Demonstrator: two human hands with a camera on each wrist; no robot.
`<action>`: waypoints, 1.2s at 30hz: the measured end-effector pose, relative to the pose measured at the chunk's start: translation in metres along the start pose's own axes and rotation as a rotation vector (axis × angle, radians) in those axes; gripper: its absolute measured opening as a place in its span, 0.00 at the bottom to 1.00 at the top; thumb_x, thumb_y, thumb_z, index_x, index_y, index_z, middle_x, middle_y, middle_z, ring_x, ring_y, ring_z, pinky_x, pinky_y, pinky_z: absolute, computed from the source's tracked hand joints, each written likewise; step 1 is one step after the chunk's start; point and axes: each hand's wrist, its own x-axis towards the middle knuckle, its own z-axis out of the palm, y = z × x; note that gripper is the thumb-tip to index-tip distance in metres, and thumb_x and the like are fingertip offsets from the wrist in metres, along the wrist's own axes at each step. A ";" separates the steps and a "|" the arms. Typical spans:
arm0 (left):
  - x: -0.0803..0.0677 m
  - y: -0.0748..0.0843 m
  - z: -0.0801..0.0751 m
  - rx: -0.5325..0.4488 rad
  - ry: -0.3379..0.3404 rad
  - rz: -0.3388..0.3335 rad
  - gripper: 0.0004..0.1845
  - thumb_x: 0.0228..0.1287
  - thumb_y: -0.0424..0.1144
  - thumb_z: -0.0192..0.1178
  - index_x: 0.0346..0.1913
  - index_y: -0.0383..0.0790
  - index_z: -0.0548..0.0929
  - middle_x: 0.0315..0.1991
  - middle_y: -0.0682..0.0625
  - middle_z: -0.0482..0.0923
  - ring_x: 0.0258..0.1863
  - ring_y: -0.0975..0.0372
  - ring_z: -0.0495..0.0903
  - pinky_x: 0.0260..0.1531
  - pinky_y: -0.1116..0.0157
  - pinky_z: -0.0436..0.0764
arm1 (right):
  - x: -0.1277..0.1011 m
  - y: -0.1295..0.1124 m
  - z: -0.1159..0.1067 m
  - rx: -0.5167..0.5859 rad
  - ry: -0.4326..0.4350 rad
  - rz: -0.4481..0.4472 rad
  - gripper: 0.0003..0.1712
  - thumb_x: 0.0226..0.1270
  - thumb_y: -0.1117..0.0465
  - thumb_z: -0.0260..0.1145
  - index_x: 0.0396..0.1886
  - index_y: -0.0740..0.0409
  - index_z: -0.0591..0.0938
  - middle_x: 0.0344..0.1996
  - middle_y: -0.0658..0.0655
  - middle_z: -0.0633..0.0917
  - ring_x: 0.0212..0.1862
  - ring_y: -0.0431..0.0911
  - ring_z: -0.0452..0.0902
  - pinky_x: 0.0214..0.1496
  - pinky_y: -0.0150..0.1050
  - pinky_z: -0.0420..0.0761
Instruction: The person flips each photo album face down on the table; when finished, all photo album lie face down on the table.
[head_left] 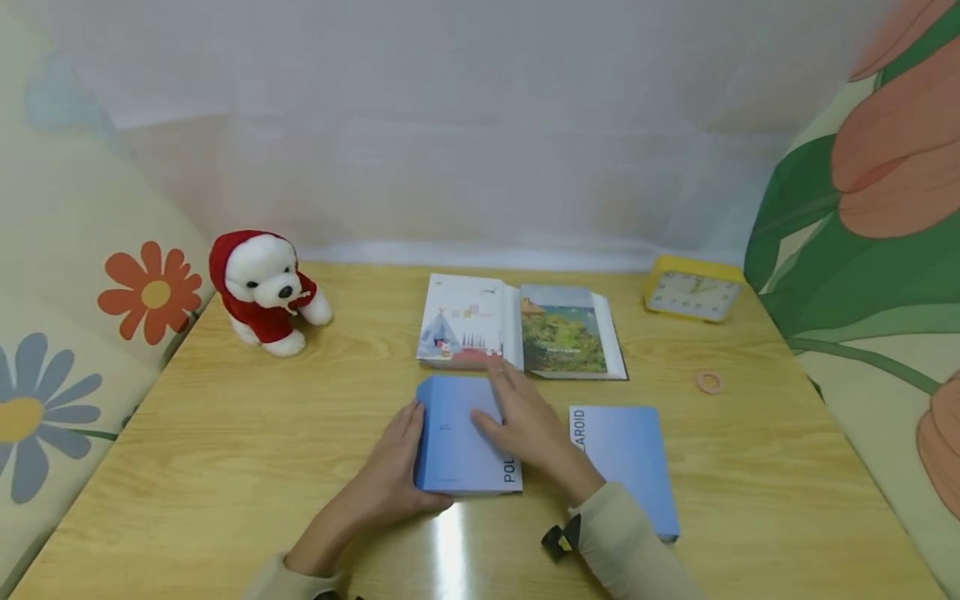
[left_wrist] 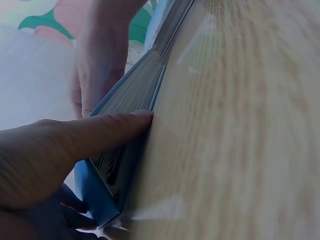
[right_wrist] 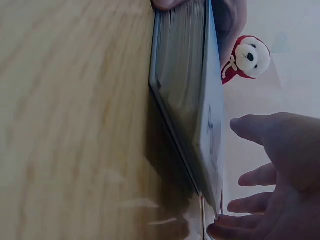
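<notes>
A thick blue photo album (head_left: 459,454) with dark lettering along its right edge is at the table's front middle, cover up. My left hand (head_left: 390,467) grips its left side, fingers along the spine and thumb (left_wrist: 107,131) across the page edges at the near end. My right hand (head_left: 528,425) is over the album's right part with its fingers extended toward the far edge. In the right wrist view, the right hand's spread fingers (right_wrist: 255,202) are beside the cover. Thick page edges (right_wrist: 182,55) show between the covers.
Behind the album lies an open picture album (head_left: 566,333). A second blue album (head_left: 630,467) lies to the right, partly under the right forearm. A plush dog (head_left: 262,292) in red stands at back left, a yellow clock (head_left: 693,289) at back right, and a pink ring (head_left: 708,382) in front of it.
</notes>
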 end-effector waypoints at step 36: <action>0.001 0.040 -0.021 -0.368 0.043 0.118 0.70 0.39 0.28 0.81 0.80 0.37 0.41 0.79 0.38 0.41 0.72 0.40 0.55 0.64 0.45 0.66 | -0.005 -0.016 -0.003 0.609 -0.055 0.026 0.42 0.75 0.32 0.45 0.81 0.38 0.46 0.75 0.65 0.59 0.71 0.62 0.61 0.67 0.62 0.66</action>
